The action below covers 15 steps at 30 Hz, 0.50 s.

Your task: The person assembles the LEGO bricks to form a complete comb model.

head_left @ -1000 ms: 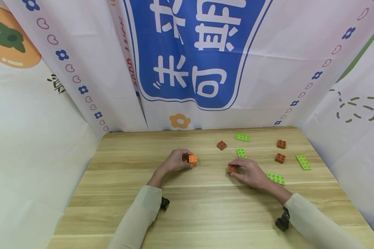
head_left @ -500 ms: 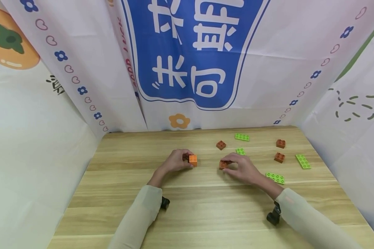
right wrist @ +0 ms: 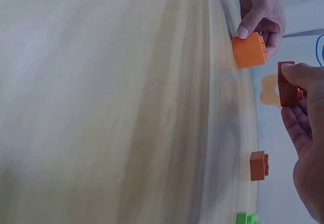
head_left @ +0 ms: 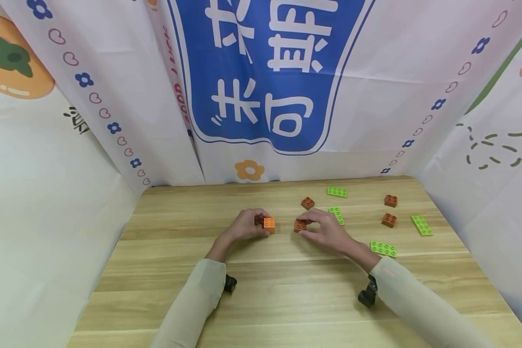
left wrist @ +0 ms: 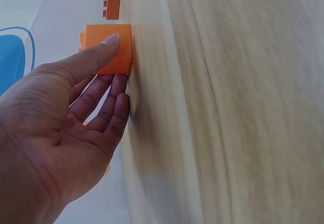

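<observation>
Firstly, nearest to the viewer, the pale wood-grain table (head_left: 265, 309) runs under both forearms. Just beside the right wrist lies a lime-green, rectangular plastic plate (head_left: 383, 248) with studs, which a low wrist could brush aside. Over the middle of the table, the left hand (head_left: 245, 225) grasps the bright orange, square plastic brick (head_left: 268, 224); it seems to rest upright on the table, studs upward. If the thumb pressed too strongly, this brick could, I think, turn or slide. Facing it, the right hand (head_left: 328, 232) pinches the reddish-brown, square, flatter plastic brick (head_left: 300, 225), which appears lifted above the table, near the orange one but apart from it. Only thumb and fingertips seem to hold it, therefore it could tilt or slip. If the hands came closer, their fingertips might bump. A little farther, behind the right fingers, lies a loose reddish-brown square brick (head_left: 307, 202); a careless knuckle could push it. The farthest lime-green plate (head_left: 337, 192) seems in less danger
</observation>
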Tool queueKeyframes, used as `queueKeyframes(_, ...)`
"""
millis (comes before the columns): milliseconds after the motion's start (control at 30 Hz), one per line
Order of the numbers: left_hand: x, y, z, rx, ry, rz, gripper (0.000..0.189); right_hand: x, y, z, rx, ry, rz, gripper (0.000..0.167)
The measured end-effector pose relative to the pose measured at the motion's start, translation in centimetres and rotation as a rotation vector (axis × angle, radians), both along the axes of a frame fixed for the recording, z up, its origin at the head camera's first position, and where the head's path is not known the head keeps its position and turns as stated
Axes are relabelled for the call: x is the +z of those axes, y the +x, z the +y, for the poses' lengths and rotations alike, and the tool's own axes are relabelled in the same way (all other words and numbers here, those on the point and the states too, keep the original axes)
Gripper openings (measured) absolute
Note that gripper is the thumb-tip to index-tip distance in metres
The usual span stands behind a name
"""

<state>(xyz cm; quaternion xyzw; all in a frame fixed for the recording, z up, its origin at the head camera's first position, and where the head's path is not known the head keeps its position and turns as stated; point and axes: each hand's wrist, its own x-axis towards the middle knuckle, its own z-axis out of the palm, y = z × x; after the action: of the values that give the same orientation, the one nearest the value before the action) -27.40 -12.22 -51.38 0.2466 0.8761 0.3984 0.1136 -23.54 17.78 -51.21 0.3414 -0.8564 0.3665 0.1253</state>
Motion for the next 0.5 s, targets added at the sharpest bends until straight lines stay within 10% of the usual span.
queueKeyframes(500,-0.1,-0.1,0.1,0.003,0.011,-0.005,0.037,0.4,-1.3,-2.8,0.016,-0.032,-0.05,0.039)
